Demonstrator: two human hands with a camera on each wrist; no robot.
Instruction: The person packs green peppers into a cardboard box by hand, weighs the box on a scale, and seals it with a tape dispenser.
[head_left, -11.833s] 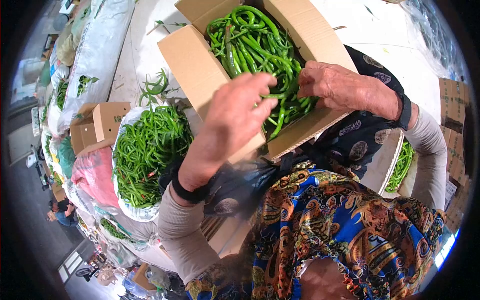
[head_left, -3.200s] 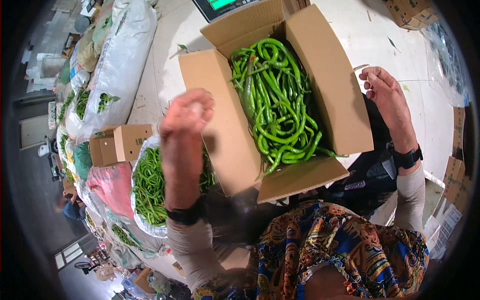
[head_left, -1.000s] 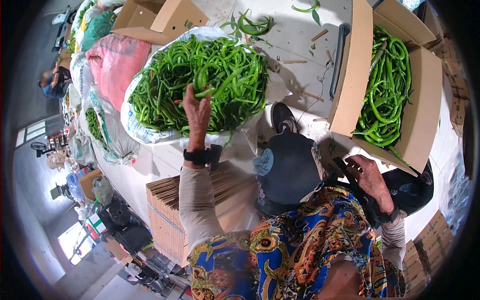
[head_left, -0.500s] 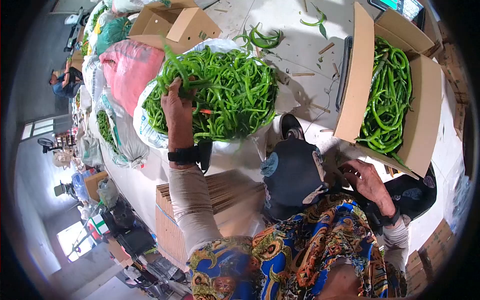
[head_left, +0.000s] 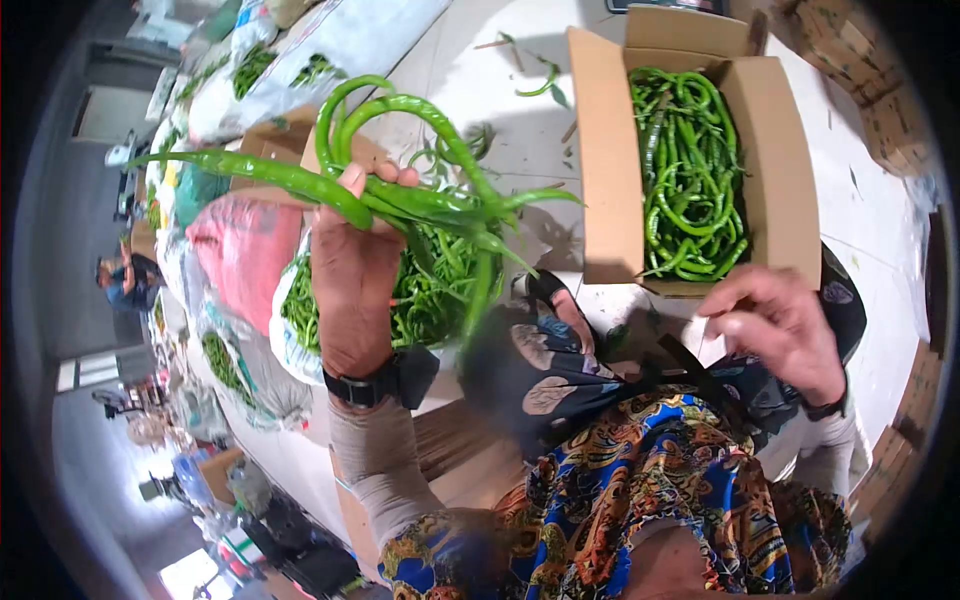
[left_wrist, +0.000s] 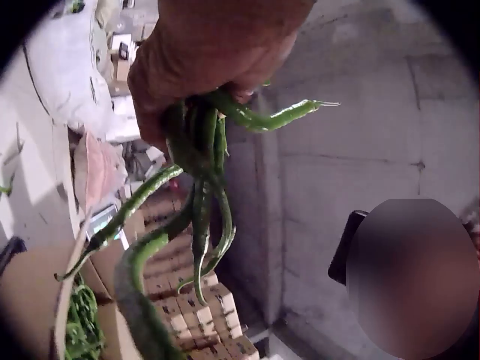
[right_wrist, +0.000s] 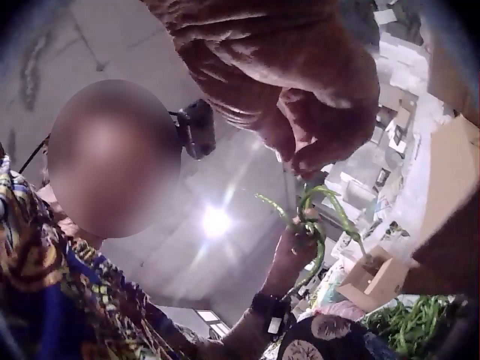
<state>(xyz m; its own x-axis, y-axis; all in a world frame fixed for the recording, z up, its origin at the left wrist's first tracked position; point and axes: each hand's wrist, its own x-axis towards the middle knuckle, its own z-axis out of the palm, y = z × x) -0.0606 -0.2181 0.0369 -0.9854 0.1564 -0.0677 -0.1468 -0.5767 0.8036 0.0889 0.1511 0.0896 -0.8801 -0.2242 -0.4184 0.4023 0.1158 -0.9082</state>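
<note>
A bunch of long green chili peppers (head_left: 400, 104) is gripped in my left hand (head_left: 355, 285), raised over the white sack (head_left: 290, 350) full of similar peppers. In the left wrist view, several peppers (left_wrist: 202, 210) dangle below the curled fingers, their tips spread apart. My right hand (head_left: 785, 325) hovers by the near edge of the cardboard box (head_left: 785, 160), fingers loosely bent and holding nothing. Inside that box lies a heap of green chili peppers (head_left: 690, 180). The right wrist view shows the right hand (right_wrist: 292, 82) from below, with the left hand's bunch further off.
Loose peppers and stem bits (head_left: 540, 80) lie on the pale floor left of the box. A pink sack (head_left: 245, 250) and an empty carton (head_left: 275, 150) stand beyond the white sack. Stacked cartons (head_left: 850, 60) are at the far right. Another person (head_left: 130, 275) sits in the background.
My left hand has lifted the chili peppers from the sack, up and toward the head camera. My right hand has risen slightly near the box. The view has turned toward the box.
</note>
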